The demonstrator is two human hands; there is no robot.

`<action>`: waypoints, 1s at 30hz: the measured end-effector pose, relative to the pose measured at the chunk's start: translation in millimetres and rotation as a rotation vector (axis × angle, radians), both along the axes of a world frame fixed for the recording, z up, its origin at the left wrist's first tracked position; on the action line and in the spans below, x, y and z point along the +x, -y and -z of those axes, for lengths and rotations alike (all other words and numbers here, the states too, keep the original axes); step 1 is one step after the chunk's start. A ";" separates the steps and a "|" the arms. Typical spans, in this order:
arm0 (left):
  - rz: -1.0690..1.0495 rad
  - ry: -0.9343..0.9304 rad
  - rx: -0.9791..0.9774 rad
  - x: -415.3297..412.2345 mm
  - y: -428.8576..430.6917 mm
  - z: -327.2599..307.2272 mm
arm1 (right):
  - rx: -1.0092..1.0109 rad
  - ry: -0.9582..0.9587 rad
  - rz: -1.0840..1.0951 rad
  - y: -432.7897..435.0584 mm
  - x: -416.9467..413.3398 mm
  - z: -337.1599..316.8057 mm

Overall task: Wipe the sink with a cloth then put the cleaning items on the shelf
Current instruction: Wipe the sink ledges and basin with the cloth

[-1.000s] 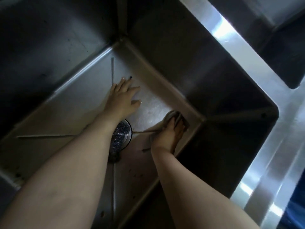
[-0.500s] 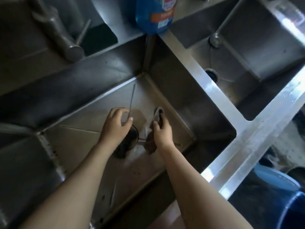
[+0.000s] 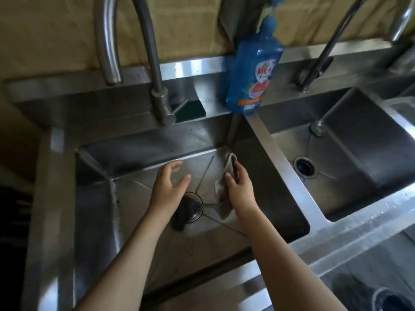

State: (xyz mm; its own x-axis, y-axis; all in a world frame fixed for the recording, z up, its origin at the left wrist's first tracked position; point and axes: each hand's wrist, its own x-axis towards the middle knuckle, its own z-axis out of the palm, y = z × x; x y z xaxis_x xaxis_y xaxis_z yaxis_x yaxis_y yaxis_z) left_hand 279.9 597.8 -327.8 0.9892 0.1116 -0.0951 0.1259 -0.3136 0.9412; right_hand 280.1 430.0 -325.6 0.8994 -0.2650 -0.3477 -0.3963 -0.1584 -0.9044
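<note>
Fingers (image 3: 238,170) of my right hand (image 3: 240,189) clamp the cloth (image 3: 220,189); left hand (image 3: 167,187) spread loose by the drain (image 3: 194,209), blue detergent bottle (image 3: 253,70) behind.

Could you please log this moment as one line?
right hand: holds cloth in sink; left hand: open, empty; blue bottle: on back ledge

A tall grey gooseneck faucet (image 3: 155,70) rises from the back edge of the steel tabletop (image 3: 350,234). Toward the back right corner stands a thinner dark faucet (image 3: 318,61), arching over a second basin (image 3: 359,153) with a round drain (image 3: 305,167). Tan sheeting (image 3: 56,30) covers the wall behind. A dark round container (image 3: 390,299) sits below the front right corner.
</note>
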 end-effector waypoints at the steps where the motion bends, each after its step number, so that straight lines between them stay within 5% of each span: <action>1: -0.007 -0.014 -0.022 -2.0 2.9 -6.4 | 0.010 0.015 -0.028 3.5 1.4 -5.6; 14: -0.328 0.107 -0.116 -79.6 78.3 -74.6 | 0.089 0.150 -0.391 79.6 -15.9 -80.0; 30: -0.420 0.082 -0.127 -127.6 66.7 -91.6 | -0.008 0.176 -0.649 33.4 -34.6 -96.0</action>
